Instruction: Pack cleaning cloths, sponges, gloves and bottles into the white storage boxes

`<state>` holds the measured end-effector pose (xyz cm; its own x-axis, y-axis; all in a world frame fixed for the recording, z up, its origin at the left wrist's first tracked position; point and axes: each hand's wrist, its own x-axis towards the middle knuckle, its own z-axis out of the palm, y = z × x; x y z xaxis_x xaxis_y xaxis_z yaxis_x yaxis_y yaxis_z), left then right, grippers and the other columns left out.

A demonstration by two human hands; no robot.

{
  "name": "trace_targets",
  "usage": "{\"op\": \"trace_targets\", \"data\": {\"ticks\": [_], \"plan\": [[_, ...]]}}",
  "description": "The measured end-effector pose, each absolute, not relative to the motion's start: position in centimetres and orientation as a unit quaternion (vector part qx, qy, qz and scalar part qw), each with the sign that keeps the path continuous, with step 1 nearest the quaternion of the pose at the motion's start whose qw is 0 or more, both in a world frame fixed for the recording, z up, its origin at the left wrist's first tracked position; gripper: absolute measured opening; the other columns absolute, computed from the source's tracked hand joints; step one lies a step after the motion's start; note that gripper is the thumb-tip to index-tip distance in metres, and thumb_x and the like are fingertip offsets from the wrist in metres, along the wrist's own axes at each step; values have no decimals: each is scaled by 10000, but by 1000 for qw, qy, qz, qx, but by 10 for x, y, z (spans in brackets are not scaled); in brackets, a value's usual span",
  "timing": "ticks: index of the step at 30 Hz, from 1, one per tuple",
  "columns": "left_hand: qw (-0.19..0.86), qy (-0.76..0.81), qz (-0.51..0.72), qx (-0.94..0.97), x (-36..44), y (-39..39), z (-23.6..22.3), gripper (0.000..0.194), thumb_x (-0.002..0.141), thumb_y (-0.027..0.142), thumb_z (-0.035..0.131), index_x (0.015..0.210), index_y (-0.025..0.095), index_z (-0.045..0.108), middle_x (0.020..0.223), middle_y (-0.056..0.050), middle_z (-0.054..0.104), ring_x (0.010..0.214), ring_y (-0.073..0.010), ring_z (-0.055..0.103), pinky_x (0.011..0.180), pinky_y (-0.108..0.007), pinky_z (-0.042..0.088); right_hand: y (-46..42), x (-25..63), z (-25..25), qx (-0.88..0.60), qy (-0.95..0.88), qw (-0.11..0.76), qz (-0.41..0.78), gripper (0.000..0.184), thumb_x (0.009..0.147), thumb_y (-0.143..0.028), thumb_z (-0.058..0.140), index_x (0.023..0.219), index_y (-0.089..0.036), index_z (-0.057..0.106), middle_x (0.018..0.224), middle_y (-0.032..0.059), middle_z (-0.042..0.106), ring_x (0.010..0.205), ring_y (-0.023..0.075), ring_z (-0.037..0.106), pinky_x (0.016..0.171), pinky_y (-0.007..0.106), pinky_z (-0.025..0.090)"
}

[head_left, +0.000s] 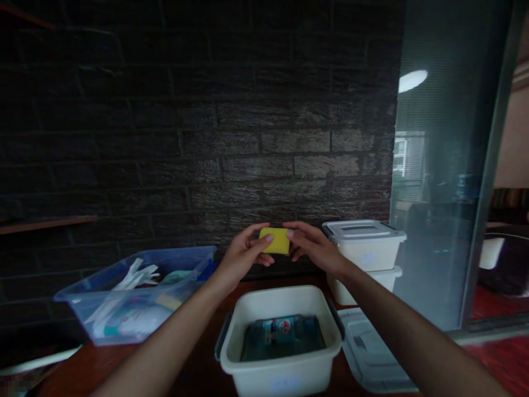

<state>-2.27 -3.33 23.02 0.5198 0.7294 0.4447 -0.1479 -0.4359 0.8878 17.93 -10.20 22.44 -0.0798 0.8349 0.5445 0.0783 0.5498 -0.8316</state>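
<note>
A small yellow sponge (276,241) is held up between my two hands, in front of the dark brick wall. My left hand (247,248) pinches its left side, thumb on the face turned to me. On its right side, my right hand (311,242) grips it the same way, thumb near the upper corner. Below the hands stands an open white bin (285,375) with dark side handles. Inside it lies a dark, clear plastic bottle (283,333) with a blue and red label.
At the left, a clear blue tub (136,256) holds a white bottle, whitish strips and a greenish cloth. Two stacked white bins (366,251) stand back right, the upper one lidded. A loose lid (374,353) lies beside the open bin, near a glass panel (433,248).
</note>
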Motion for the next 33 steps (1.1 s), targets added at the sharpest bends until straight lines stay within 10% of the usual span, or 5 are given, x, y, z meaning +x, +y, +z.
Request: {"op": "trace_targets", "data": {"ticks": [10, 33], "plan": [[587, 184, 432, 660, -4, -34, 213, 480, 924, 564, 642, 1217, 185, 630, 943, -102, 746, 632, -174, 706, 553, -275, 596, -76, 190, 196, -282, -650, 648, 278, 528, 840, -379, 807, 1325, -236, 659, 998, 34, 749, 812, 149, 699, 751, 289, 579], [461, 10, 562, 687, -22, -48, 199, 479, 784, 193, 864, 1246, 245, 746, 1227, -83, 748, 1049, -207, 745, 904, -240, 619, -122, 179, 211, -200, -678, 629, 325, 432, 876, -124, 775, 1276, -260, 683, 1299, 64, 724, 1184, 217, 701, 993, 327, 586]]}}
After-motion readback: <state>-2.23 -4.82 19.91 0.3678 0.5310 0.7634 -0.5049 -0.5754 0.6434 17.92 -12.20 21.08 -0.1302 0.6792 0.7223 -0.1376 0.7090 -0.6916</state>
